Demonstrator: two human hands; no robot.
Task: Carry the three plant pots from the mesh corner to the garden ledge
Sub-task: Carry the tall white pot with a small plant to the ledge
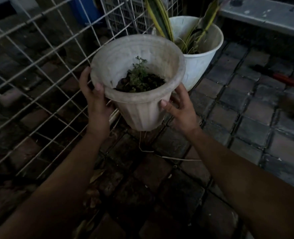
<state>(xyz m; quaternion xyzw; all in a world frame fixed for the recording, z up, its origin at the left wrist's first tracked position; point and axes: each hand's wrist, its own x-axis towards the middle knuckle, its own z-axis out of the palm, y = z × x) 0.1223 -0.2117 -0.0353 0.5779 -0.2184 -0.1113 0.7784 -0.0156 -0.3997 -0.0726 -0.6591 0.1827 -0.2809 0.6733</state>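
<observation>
Two bare forearms reach in from 7 and 5 o'clock over dark brick paving [168, 180]. At the centre of the view, the left hand [95, 102] grips the ribbed pale pot [141, 109] from its 9 o'clock side, thumb over the rolled rim and fingers curled behind the wall. The right hand [180, 109] clasps the same pot from its 4 o'clock side, thumb pressed just under the rim. That pot holds dark soil and a small green seedling [138, 71]. Whether its base rests on the bricks or hangs just above them cannot be told. Just behind it at 1 o'clock stands a white bucket pot [201, 61] with long yellow-edged leaves [157, 16], the two pots overlapping in view. A white wire mesh panel [44, 54] leans across 9 to 11 o'clock. A grey concrete ledge [263, 16] runs at 2 o'clock, and a red-handled tool [289, 81] lies at 3 o'clock.
</observation>
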